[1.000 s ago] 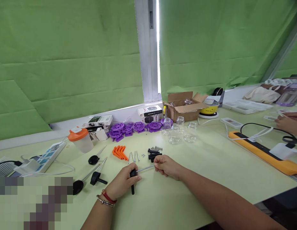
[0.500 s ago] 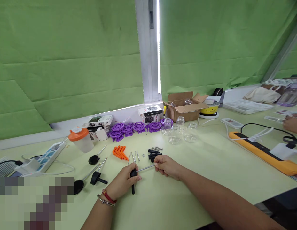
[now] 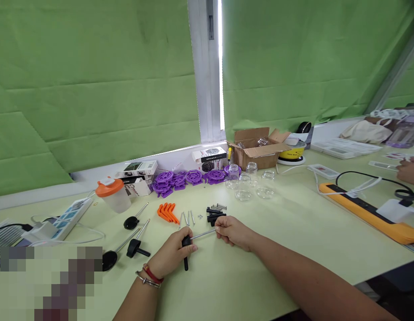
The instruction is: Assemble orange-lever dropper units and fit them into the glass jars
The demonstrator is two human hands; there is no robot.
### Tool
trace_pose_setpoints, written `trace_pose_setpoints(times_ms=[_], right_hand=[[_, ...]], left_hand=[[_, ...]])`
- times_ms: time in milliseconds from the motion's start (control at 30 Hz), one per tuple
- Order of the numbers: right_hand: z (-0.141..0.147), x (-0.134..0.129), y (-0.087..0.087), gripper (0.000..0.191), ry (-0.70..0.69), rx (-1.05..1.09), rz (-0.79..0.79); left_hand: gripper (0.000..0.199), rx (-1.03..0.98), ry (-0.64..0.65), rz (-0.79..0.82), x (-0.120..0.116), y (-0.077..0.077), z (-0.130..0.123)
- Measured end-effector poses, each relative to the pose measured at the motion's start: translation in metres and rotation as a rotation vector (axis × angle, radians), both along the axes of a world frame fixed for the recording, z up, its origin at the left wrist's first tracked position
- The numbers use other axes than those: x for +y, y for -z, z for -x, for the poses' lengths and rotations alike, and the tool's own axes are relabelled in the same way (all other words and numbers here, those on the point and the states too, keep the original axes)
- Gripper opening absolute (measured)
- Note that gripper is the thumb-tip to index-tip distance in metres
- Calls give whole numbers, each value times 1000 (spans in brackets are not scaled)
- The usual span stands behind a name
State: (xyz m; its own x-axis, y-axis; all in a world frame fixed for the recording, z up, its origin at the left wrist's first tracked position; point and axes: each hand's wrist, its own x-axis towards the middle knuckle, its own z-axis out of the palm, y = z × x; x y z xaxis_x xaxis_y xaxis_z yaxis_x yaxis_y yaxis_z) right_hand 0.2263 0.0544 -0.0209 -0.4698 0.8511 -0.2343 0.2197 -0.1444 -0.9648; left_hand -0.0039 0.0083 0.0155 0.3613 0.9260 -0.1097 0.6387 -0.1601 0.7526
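Note:
My left hand (image 3: 175, 250) grips a black plastic part with a thin metal rod (image 3: 202, 234); a black stub hangs below the fingers. The rod runs to the right, where the fingertips of my right hand (image 3: 234, 231) pinch its far end and hide the tip. Just beyond my right hand lie black tubes (image 3: 214, 216) and coil springs (image 3: 219, 207). Metal pins (image 3: 187, 218), tiny metal bits (image 3: 200, 217) and orange angled pieces (image 3: 168, 213) lie beyond my left hand. Similar black parts with rods (image 3: 135, 247) rest to its left.
Purple plastic parts (image 3: 194, 177) and clear jars (image 3: 244, 187) stand toward the back, by a cardboard box (image 3: 256, 154). A shaker cup (image 3: 113, 196) and a white power strip (image 3: 71, 218) are left. An orange-and-black power strip (image 3: 367, 214) lies right, near another person's hand (image 3: 409, 170).
My two hands keep the same grip on the rodded part with almost no movement. At the far right, the other person's hand has shifted slightly.

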Motion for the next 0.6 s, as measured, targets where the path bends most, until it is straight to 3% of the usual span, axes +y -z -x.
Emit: trace_pose_setpoints(times_ms=[267, 400, 500, 600], right_hand=[[1, -2, 0, 16, 21, 11, -13], [0, -3, -2, 24, 18, 40, -14], [0, -3, 0, 27, 16, 49, -6], [-1, -3, 1, 27, 9, 40, -2]], left_hand=[[22, -16, -24, 6, -1, 0, -1], [24, -41, -88, -77, -1, -9, 3], [27, -11, -292, -248, 0, -27, 23], [33, 139, -682, -426, 6, -46, 65]])
